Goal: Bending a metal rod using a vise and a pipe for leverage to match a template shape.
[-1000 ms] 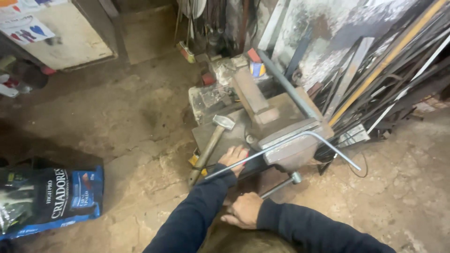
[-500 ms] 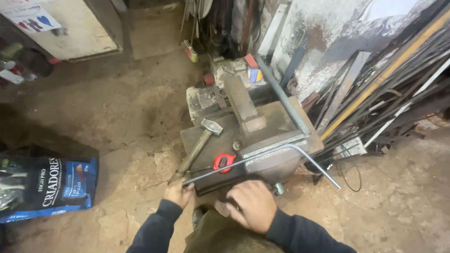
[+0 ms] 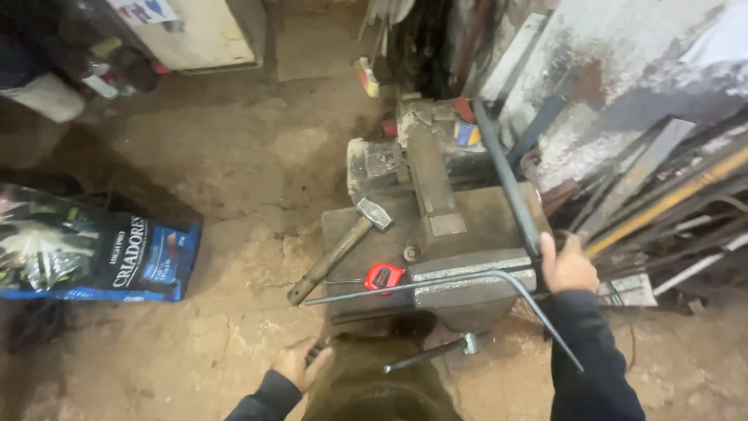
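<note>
The right hand [image 3: 569, 265] wraps its fingers around the long steel pipe [image 3: 506, 183], used as a lever; the bent rod [image 3: 436, 282] sits clamped in the bench vise [image 3: 460, 269]. The left hand [image 3: 300, 362] hangs low (fingers loosely curled, holding nothing I can tell), with 1 hammer [image 3: 343, 248] nearby

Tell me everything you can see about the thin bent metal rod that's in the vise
The thin bent metal rod is slim, grey and looks like bare steel. Its long straight part runs nearly level, clamped in the vise, with the free end sticking out left past the red tape measure. Right of the vise it curves and slants down toward the viewer, passing beside the right hand, which holds a thicker dark pipe. No hand visibly touches the rod.
</note>
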